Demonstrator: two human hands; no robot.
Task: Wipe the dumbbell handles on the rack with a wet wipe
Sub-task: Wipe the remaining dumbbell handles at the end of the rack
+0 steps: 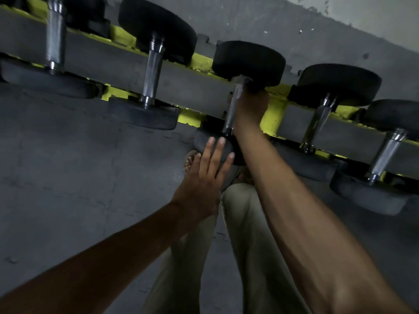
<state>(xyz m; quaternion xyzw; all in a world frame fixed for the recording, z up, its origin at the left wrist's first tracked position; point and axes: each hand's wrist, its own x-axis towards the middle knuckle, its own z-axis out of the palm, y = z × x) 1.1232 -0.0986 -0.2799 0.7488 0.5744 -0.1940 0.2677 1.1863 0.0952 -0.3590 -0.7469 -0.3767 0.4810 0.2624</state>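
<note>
At ten o'clock, two untouched handles (153,78) lie across the rack (192,87). At centre our left hand (201,177) lies flat, fingers straight and spread, pressing the near head (200,141) of the middle dumbbell. Toward one o'clock from it, our right hand (251,107) is curled round that dumbbell's handle (231,114), close to its far head. We cannot see the wet wipe; it may sit under the palm. At three o'clock are more handles (317,123). If our rubbing tugs the dumbbell toward six o'clock and the flat hand slips, it could roll off onto our legs (249,223).
</note>
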